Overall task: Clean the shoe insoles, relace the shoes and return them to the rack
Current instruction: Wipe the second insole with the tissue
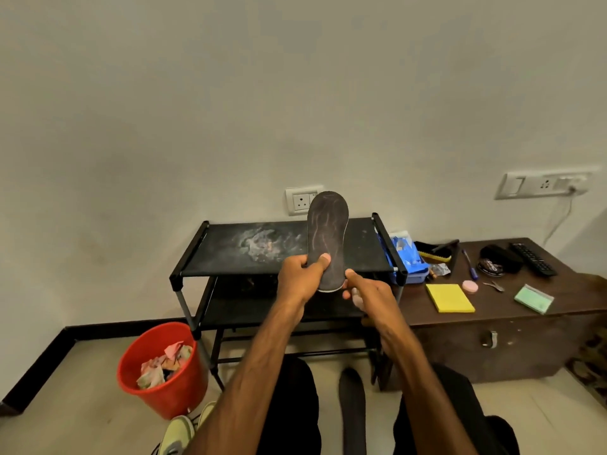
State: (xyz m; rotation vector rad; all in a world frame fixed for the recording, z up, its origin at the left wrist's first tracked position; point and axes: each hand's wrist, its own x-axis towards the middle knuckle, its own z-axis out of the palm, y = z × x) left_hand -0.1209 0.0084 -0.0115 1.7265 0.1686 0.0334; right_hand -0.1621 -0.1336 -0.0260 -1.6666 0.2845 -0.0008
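Insole (326, 238), dark with pale streaks, stood upright with its heel end down, held by both hands. The left hand (300, 282) gripped its lower left edge, with the thumb pressed on the front and the fingers curled behind. The right hand (368, 295) pinched the heel end from the right. The top of the insole hid part of a wall socket (300, 202).

Just behind the hands stood the black rack (223, 254), with a white dusty patch (262, 246) on its top shelf. Below the hands, between the person's legs, a second insole (353, 408) lay on the floor. Down and left of the left hand sat a red bucket (170, 400) with crumpled paper, and near it pale shoes (179, 431). Right of the right hand was a wooden chest (492, 343) with a blue box (409, 262), a brush (433, 252), a yellow pad (450, 297) and a remote (532, 259) on top.
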